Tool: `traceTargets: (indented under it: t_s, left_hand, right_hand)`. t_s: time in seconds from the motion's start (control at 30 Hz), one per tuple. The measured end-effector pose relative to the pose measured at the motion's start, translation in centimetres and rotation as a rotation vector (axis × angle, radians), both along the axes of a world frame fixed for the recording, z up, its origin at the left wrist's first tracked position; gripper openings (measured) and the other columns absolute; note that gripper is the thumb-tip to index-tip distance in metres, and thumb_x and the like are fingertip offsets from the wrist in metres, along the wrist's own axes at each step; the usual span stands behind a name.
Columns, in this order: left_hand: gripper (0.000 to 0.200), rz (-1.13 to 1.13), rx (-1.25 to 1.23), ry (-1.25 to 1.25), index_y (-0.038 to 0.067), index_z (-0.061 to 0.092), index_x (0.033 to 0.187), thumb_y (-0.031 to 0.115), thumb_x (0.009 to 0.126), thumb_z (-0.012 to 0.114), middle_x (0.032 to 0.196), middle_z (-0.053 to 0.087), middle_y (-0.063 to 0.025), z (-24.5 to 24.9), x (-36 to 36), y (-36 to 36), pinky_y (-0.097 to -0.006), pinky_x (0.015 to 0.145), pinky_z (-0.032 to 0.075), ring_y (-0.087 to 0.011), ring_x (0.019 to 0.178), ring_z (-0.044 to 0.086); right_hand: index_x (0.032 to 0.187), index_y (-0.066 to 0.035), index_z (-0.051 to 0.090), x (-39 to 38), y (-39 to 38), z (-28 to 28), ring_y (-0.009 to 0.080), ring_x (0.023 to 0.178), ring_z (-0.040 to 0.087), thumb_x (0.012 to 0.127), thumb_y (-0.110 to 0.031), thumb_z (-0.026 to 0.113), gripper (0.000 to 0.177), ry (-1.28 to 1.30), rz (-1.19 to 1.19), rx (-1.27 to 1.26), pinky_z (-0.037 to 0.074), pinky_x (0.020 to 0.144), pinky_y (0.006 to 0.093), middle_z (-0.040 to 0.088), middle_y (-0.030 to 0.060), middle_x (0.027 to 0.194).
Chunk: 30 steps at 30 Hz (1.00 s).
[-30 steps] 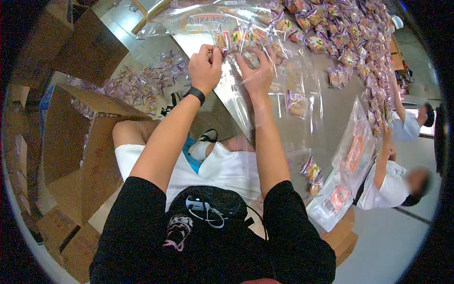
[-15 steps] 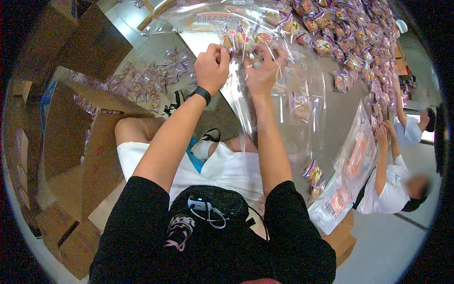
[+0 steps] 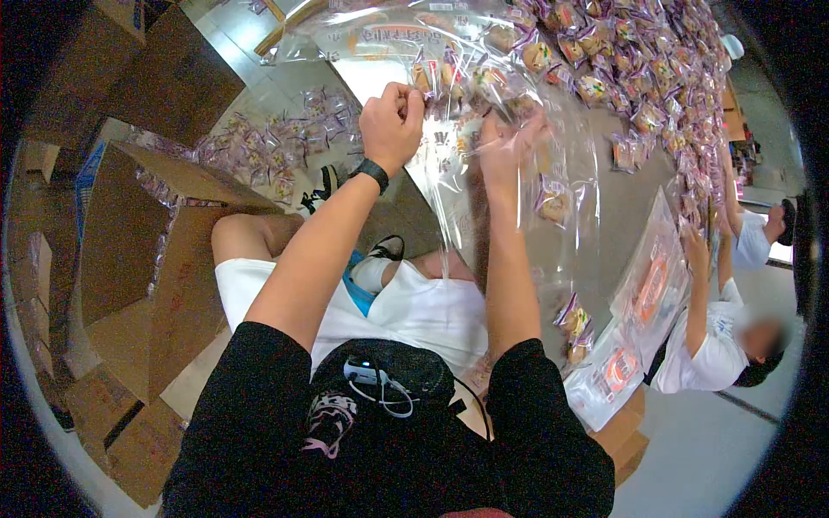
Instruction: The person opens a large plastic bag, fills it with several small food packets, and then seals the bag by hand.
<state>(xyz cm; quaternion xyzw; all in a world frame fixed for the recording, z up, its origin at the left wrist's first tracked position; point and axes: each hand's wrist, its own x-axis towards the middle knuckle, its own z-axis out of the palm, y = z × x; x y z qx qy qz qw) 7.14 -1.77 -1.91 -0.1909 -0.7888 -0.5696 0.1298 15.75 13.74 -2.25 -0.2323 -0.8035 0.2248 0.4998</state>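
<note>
A large clear plastic bag (image 3: 449,186) with printing lies spread across the table in front of me. My left hand (image 3: 393,125), a dark watch on its wrist, is closed in a pinch on the bag's edge. Under or inside the film, my right hand (image 3: 509,147) has its fingers partly spread near some small wrapped pastries (image 3: 492,82); the film blurs its fingertips. Two upright packets (image 3: 436,76) stand just beyond my left hand. Another wrapped pastry (image 3: 553,200) lies to the right of my right wrist, seen through the film.
Many wrapped pastries (image 3: 648,65) are heaped at the back right, more (image 3: 276,142) at the left. Open cardboard boxes (image 3: 129,250) stand left. Printed bags (image 3: 617,367) and two packets (image 3: 574,328) lie right. Two people in white shirts (image 3: 710,345) reach to the heap.
My right hand has moved to the right, away from my left hand, and the film between them has spread. My left hand has barely moved.
</note>
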Motion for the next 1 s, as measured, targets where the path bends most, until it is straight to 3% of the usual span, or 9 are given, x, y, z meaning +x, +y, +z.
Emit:
traceTargets:
  t_s: [0.07, 0.17, 0.27, 0.37, 0.47, 0.57, 0.67, 0.97, 1.0]
  left_hand:
    - [0.021, 0.025, 0.004, 0.055, 0.006, 0.065, 0.085, 0.025, 0.093, 0.064, 0.062, 0.063, -0.0122, -0.4, -0.1, 0.2, -0.0460, 0.061, 0.045, -0.0350, 0.059, 0.057]
    - [0.021, 0.023, 0.015, 0.069, 0.006, 0.065, 0.085, 0.025, 0.092, 0.064, 0.060, 0.061, -0.0115, -0.3, -0.1, 0.2, -0.0460, 0.061, 0.044, -0.0349, 0.057, 0.056]
    - [0.021, 0.021, 0.018, 0.079, 0.006, 0.065, 0.084, 0.025, 0.092, 0.065, 0.058, 0.060, -0.0109, -0.5, -0.1, 0.3, -0.0460, 0.061, 0.044, -0.0345, 0.055, 0.055]
    - [0.021, 0.028, 0.010, 0.098, 0.006, 0.065, 0.084, 0.025, 0.093, 0.064, 0.058, 0.060, -0.0103, -0.4, -0.1, 0.2, -0.0457, 0.061, 0.044, -0.0343, 0.055, 0.055]
    - [0.020, 0.018, -0.004, 0.080, 0.007, 0.065, 0.084, 0.025, 0.093, 0.064, 0.058, 0.060, -0.0100, -0.3, 0.0, 0.1, -0.0458, 0.061, 0.044, -0.0343, 0.056, 0.055]
    - [0.020, 0.038, -0.018, 0.102, 0.006, 0.065, 0.083, 0.024, 0.093, 0.064, 0.058, 0.060, -0.0101, -0.3, -0.1, 0.1, -0.0462, 0.061, 0.044, -0.0343, 0.057, 0.056]
    - [0.020, 0.029, -0.006, 0.086, 0.006, 0.065, 0.083, 0.024, 0.093, 0.064, 0.058, 0.061, -0.0101, 0.1, 0.1, 0.1, -0.0463, 0.061, 0.044, -0.0343, 0.057, 0.056]
    - [0.021, 0.025, 0.015, 0.053, 0.006, 0.065, 0.083, 0.024, 0.093, 0.064, 0.060, 0.063, -0.0105, 0.0, 0.1, 0.2, -0.0464, 0.062, 0.045, -0.0340, 0.058, 0.057]
    - [0.021, 0.026, 0.021, 0.059, 0.006, 0.065, 0.084, 0.024, 0.093, 0.064, 0.061, 0.063, -0.0106, 0.1, 0.2, 0.2, -0.0464, 0.063, 0.045, -0.0340, 0.059, 0.057]
  right_hand:
    - [0.134, -0.003, 0.051, 1.5, -0.5, 1.9, 0.0335, 0.108, 0.061, 0.078, -0.002, 0.076, 0.061, -0.302, -0.347, 0.218, 0.051, 0.093, 0.0420, 0.056, 0.0219, 0.119]
    - [0.136, -0.002, 0.051, 1.9, -0.1, 2.0, 0.0333, 0.117, 0.054, 0.084, -0.008, 0.071, 0.056, -0.292, -0.311, 0.114, 0.042, 0.104, 0.0429, 0.050, 0.0220, 0.133]
    - [0.130, -0.006, 0.059, 0.7, 1.6, -0.1, 0.0328, 0.110, 0.058, 0.088, -0.017, 0.070, 0.045, 0.168, 0.098, -0.238, 0.046, 0.096, 0.0411, 0.056, 0.0194, 0.127]
    - [0.114, -0.003, 0.066, 0.5, 1.7, 1.5, 0.0265, 0.103, 0.063, 0.081, -0.002, 0.070, 0.034, 0.076, 0.022, -0.339, 0.052, 0.083, 0.0351, 0.062, 0.0180, 0.115]
    - [0.117, -0.012, 0.069, 0.3, 1.5, 2.3, 0.0312, 0.094, 0.064, 0.089, -0.013, 0.073, 0.029, -0.040, -0.056, -0.275, 0.050, 0.084, 0.0435, 0.067, 0.0134, 0.103]
    - [0.115, -0.011, 0.070, 0.1, 2.0, 0.9, 0.0337, 0.096, 0.063, 0.087, -0.011, 0.075, 0.029, -0.172, -0.106, 0.019, 0.050, 0.084, 0.0444, 0.067, 0.0163, 0.102]
    - [0.116, -0.012, 0.071, -0.3, 2.2, 0.3, 0.0359, 0.095, 0.063, 0.086, -0.013, 0.076, 0.031, -0.055, -0.010, 0.199, 0.049, 0.084, 0.0461, 0.067, 0.0187, 0.101]
    - [0.120, -0.009, 0.069, -0.2, 1.5, 1.5, 0.0346, 0.105, 0.059, 0.084, -0.014, 0.079, 0.038, -0.196, 0.043, -0.029, 0.049, 0.089, 0.0436, 0.058, 0.0198, 0.117]
    - [0.119, -0.007, 0.069, -0.3, 1.3, 1.0, 0.0346, 0.105, 0.059, 0.083, -0.016, 0.080, 0.039, -0.080, 0.086, -0.119, 0.049, 0.090, 0.0442, 0.059, 0.0192, 0.114]
